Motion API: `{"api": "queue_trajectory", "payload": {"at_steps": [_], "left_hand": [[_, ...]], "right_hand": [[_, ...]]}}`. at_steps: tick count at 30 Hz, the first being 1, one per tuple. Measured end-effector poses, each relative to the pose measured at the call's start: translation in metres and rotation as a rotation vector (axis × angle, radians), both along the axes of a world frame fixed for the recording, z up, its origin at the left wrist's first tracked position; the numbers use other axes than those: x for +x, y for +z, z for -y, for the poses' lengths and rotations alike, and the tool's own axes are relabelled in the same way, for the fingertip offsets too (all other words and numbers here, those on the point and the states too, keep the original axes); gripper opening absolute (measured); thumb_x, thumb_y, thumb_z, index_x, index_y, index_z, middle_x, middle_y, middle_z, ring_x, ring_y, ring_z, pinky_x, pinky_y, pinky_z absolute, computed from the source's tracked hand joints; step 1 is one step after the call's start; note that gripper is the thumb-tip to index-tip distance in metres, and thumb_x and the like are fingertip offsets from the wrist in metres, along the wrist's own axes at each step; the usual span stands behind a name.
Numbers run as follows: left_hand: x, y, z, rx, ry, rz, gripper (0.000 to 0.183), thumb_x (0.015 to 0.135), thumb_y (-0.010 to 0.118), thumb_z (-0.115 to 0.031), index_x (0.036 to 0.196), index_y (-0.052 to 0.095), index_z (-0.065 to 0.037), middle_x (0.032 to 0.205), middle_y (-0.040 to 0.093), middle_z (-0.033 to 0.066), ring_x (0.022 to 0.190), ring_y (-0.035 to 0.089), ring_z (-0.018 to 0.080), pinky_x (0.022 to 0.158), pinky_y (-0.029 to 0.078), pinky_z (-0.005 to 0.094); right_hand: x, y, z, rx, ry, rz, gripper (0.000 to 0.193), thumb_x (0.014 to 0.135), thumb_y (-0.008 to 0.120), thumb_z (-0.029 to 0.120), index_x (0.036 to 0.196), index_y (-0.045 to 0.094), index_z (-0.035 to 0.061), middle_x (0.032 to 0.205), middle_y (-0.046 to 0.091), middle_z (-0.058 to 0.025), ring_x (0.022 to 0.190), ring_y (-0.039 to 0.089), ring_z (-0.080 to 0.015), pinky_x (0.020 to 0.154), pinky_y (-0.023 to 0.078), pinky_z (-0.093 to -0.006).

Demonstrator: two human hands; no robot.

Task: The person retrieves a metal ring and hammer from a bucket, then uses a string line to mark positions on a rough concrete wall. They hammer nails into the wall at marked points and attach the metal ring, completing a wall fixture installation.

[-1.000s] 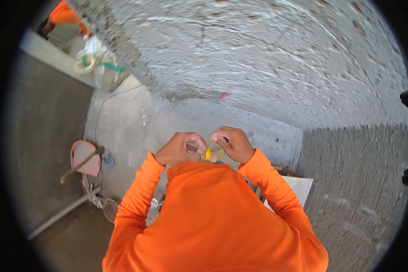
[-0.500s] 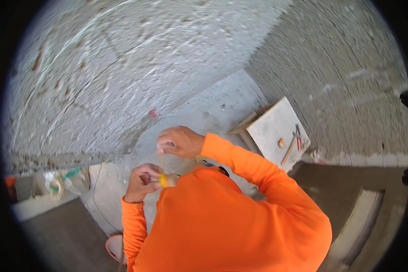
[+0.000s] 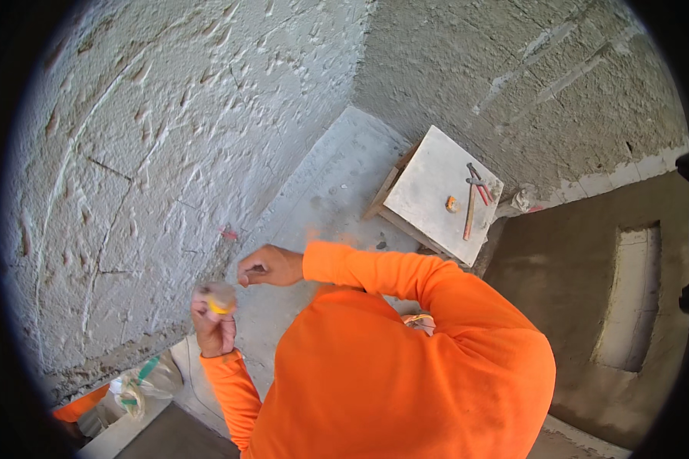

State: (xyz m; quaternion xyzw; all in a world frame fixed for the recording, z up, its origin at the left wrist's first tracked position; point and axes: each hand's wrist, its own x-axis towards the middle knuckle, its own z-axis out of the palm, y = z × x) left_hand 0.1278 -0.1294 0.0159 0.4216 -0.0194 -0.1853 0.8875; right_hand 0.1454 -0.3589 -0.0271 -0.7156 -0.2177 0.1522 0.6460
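Observation:
My left hand is closed round the lower side of a small, round, whitish thing with a yellow band. Motion blurs this piece, and its exact kind does not show. Just to the right and a little higher, my right hand has its fingers curled into a pinch, apart from the banded piece. Whatever lies between those fingertips is too small to make out. Both hands hover close to the foot of the rough grey wall.
At the right stands a small table with a pale top. On it lie an orange tape measure, red-handled pincers and a wooden-handled tool. A clear plastic bag sits lower left. A long recess marks the brown surface at far right.
The view has turned and shifted. Both hands have moved left in it, with the banded piece now tilted upward in my left hand. My right hand's fingers look more tightly curled.

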Motion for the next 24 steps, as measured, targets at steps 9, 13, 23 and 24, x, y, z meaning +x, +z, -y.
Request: {"api": "queue_trajectory", "payload": {"at_steps": [9,13,23,24], "left_hand": [[0.02,-0.006,0.006,0.913,-0.236,0.411,0.025,0.079,0.076,0.0,0.1,0.063,-0.004,0.107,0.062,0.0094,0.09,0.063,0.0193,0.083,0.053,0.0321],[0.016,0.006,0.023,0.165,-0.086,0.202,0.027,0.077,0.077,0.001,0.099,0.062,-0.004,0.106,0.062,0.0098,0.091,0.064,0.0198,0.083,0.054,0.0321],[-0.014,0.023,-0.017,0.769,-0.15,0.259,0.021,0.073,0.074,0.003,0.087,0.059,-0.004,0.1,0.064,0.0108,0.094,0.062,0.0178,0.081,0.051,0.0307],[-0.024,0.026,-0.021,0.635,-0.155,0.247,0.022,0.073,0.074,0.004,0.086,0.059,-0.004,0.099,0.064,0.0108,0.094,0.062,0.018,0.081,0.051,0.0315]], "right_hand": [[0.024,0.007,0.03,-0.127,-0.092,0.587,0.025,0.092,0.068,0.028,0.083,0.064,0.0052,0.076,0.059,-0.0104,0.078,0.058,-0.037,0.072,0.045,-0.0478],[0.029,0.006,0.016,0.067,0.062,0.146,0.012,0.095,0.062,0.014,0.095,0.066,0.0034,0.085,0.066,-0.0064,0.079,0.061,-0.0219,0.075,0.049,-0.0362],[0.029,0.023,-0.006,-0.06,0.26,0.397,0.01,0.095,0.058,0.01,0.093,0.062,0.0002,0.085,0.068,-0.0083,0.079,0.066,-0.0186,0.069,0.048,-0.0384],[0.028,0.025,-0.013,0.027,0.297,0.294,0.012,0.095,0.058,0.013,0.094,0.061,0.0007,0.082,0.066,-0.0091,0.076,0.065,-0.0197,0.068,0.048,-0.0386]]}}
